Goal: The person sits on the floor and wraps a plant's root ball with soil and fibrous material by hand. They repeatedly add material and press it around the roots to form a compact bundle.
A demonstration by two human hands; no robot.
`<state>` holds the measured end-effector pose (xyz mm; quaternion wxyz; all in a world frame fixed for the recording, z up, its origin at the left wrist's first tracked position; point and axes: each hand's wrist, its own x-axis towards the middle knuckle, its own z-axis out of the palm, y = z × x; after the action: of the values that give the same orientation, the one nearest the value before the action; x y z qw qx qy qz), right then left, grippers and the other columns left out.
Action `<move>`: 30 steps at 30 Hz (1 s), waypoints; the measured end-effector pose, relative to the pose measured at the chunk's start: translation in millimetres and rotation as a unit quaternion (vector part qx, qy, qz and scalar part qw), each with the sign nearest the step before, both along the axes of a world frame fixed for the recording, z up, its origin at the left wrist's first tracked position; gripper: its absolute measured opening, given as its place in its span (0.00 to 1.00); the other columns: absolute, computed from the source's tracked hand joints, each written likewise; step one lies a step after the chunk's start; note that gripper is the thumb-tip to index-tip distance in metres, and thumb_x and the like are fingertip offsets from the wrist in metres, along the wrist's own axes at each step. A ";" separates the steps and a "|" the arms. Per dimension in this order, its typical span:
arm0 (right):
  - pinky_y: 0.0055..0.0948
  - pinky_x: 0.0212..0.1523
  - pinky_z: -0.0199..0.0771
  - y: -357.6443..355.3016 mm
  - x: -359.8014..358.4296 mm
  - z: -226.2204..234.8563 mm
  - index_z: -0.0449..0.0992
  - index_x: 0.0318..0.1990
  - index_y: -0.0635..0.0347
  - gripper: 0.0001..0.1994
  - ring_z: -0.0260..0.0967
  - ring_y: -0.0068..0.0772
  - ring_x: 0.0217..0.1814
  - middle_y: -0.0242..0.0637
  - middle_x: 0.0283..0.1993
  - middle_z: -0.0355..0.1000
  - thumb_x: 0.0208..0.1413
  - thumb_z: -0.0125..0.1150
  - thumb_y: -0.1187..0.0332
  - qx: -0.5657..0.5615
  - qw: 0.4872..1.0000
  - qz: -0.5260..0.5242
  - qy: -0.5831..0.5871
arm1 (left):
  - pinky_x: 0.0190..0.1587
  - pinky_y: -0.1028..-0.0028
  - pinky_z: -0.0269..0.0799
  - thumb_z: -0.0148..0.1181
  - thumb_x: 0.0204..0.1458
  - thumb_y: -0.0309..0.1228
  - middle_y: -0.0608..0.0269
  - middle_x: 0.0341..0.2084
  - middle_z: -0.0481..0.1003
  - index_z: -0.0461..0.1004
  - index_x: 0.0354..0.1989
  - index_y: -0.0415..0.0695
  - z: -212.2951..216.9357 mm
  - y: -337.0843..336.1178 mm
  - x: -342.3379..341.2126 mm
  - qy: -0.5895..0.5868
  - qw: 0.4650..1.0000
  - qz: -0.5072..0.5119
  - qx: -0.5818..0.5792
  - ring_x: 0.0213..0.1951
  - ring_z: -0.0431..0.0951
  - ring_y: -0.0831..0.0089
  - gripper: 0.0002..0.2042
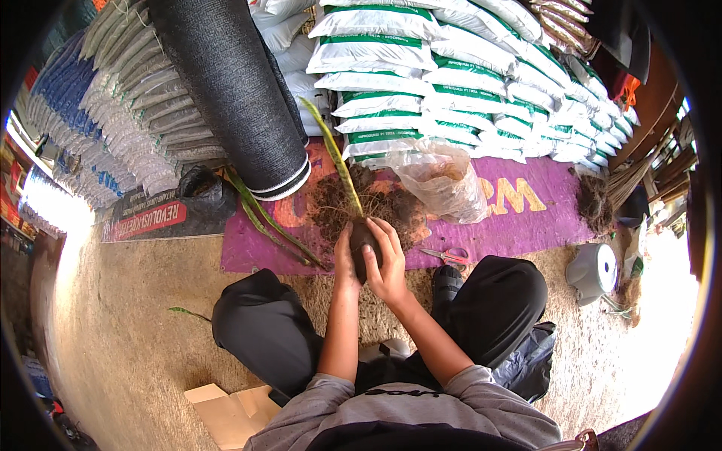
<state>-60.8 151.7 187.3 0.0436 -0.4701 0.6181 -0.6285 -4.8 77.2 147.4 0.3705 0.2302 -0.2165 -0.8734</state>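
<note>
Between my two hands stands a snake plant point(345, 171), one long yellow-edged leaf rising from a dark rounded base point(362, 244). Whether that base is a small black bag or packed soil I cannot make out. My left hand point(344, 258) is wrapped round its left side. From the right, my right hand point(388, 261) closes over it, fingers across the top. Just beyond lies a heap of dark, rooty soil point(395, 207). Cut snake plant leaves point(277, 234) rest to the left of the heap, and red-handled scissors point(454, 255) to its right.
A purple banner point(519, 233) lies under the soil. On it sits a clear plastic bag point(444, 184). A black plant bag point(203, 189) and a large black roll point(233, 90) are at left. Stacked white sacks point(383, 83) line the back; a grey tub point(591, 274) stands right.
</note>
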 end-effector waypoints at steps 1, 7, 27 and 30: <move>0.48 0.62 0.48 -0.3 -1.0 -1.8 0.66 0.53 0.65 0.20 0.58 0.50 0.59 0.50 0.56 0.61 0.53 0.52 0.65 0.008 1.000 0.002 0.003 | 0.38 0.71 0.70 0.47 0.55 0.46 0.63 0.34 0.70 0.68 0.42 0.42 3.7 1.4 -1.4 -0.034 0.999 0.011 -0.008 0.34 0.72 0.72 0.19; 0.41 0.59 0.56 0.6 -15.1 12.1 0.60 0.57 0.65 0.34 0.59 0.47 0.58 0.52 0.55 0.60 0.42 0.65 0.60 0.119 0.986 -0.017 0.115 | 0.47 0.71 0.69 0.44 0.56 0.49 0.58 0.43 0.71 0.67 0.48 0.40 13.7 1.2 1.6 -0.057 0.998 0.010 -0.015 0.45 0.72 0.69 0.23; 0.52 0.61 0.46 4.9 -5.8 35.7 0.63 0.55 0.61 0.36 0.55 0.45 0.59 0.42 0.53 0.62 0.36 0.67 0.55 0.124 0.973 -0.022 0.193 | 0.53 0.63 0.65 0.34 0.55 0.55 0.55 0.51 0.66 0.64 0.53 0.43 -39.1 -4.0 -14.6 0.158 0.983 -0.017 0.095 0.52 0.68 0.63 0.29; 0.43 0.57 0.54 3.6 -5.6 29.3 0.68 0.49 0.62 0.28 0.59 0.45 0.55 0.43 0.51 0.64 0.38 0.65 0.59 0.112 0.968 -0.033 0.220 | 0.53 0.64 0.65 0.34 0.55 0.55 0.55 0.50 0.67 0.64 0.53 0.43 -27.8 1.9 -16.0 0.146 0.985 -0.028 0.086 0.51 0.68 0.63 0.29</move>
<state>-66.4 155.3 216.5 -0.0616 -0.5682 0.6944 -0.4373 -20.8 79.1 119.6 0.3522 0.1248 -0.0904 -0.9232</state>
